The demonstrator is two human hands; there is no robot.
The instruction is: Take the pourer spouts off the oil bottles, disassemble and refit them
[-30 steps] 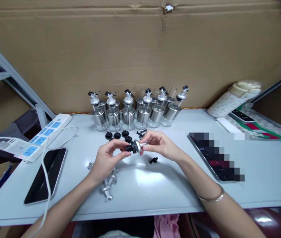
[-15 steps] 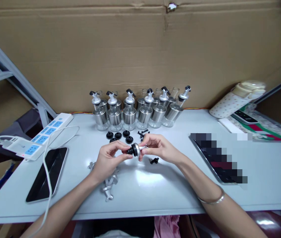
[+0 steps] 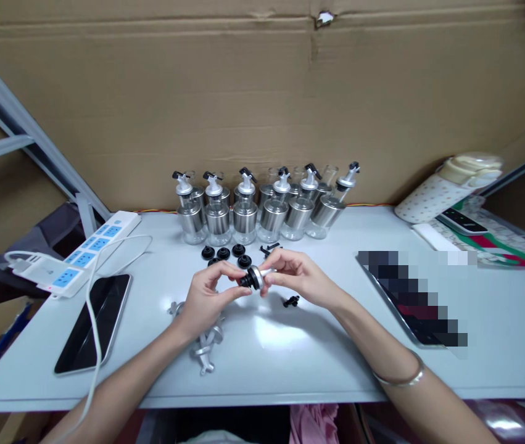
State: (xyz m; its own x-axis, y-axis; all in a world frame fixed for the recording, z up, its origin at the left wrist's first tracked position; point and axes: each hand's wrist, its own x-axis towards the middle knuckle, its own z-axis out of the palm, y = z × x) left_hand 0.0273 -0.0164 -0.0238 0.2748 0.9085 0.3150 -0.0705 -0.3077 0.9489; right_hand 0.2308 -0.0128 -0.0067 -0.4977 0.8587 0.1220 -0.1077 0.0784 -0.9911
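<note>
Between my two hands, above the middle of the table, is a bottle pour spout (image 3: 256, 278) lying sideways, its black ribbed stopper to the left and its silver nozzle to the right. My left hand (image 3: 213, 296) pinches the black stopper end. The fingers of my right hand (image 3: 297, 275) close on the silver nozzle and partly hide it. Several silver spout tops (image 3: 205, 345) lie below my left wrist. Black round stoppers (image 3: 223, 253) rest just beyond my left hand. Small black lever pieces (image 3: 291, 301) lie under my right hand, with more black pieces (image 3: 269, 248) behind it.
Glass bottles with steel sleeves (image 3: 245, 219) stand in rows at the back, the front ones topped with spouts. On the left are a power strip (image 3: 90, 253), a white cable (image 3: 93, 320) and a tablet (image 3: 95, 327). A dark, blurred-out device (image 3: 382, 290) and a dotted flask (image 3: 447, 185) are on the right.
The whole view has shifted slightly, so everything sits a little further right. Both hands keep their hold on the pour spout, with its angle slightly changed.
</note>
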